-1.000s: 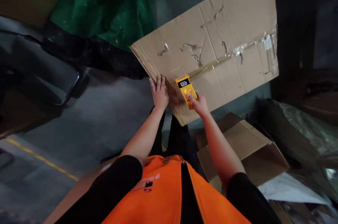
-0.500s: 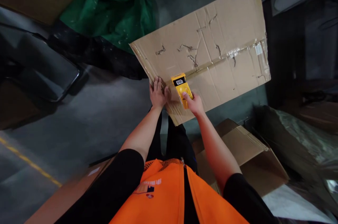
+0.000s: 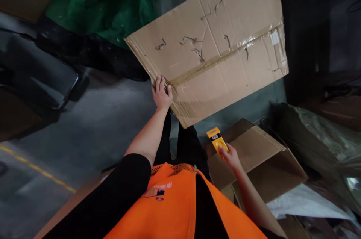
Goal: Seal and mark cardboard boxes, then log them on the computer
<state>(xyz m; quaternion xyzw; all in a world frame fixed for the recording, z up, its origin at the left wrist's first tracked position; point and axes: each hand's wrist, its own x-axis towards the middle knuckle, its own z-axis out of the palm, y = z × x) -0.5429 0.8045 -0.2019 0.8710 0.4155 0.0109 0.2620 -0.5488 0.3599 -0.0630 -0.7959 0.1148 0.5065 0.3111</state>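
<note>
The left hand [image 3: 161, 94] clamps its fingers on the flattened cardboard box [image 3: 214, 47] edge — keep it firm — while the right hand [image 3: 230, 156], fingers closed around the yellow box cutter [image 3: 216, 139], points it well clear.

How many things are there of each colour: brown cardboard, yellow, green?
Brown cardboard: 2, the flat sheet that the left hand grips and the open box
Yellow: 1, the tool in the right hand
Green: 1, the tarp
Total: 4
</note>
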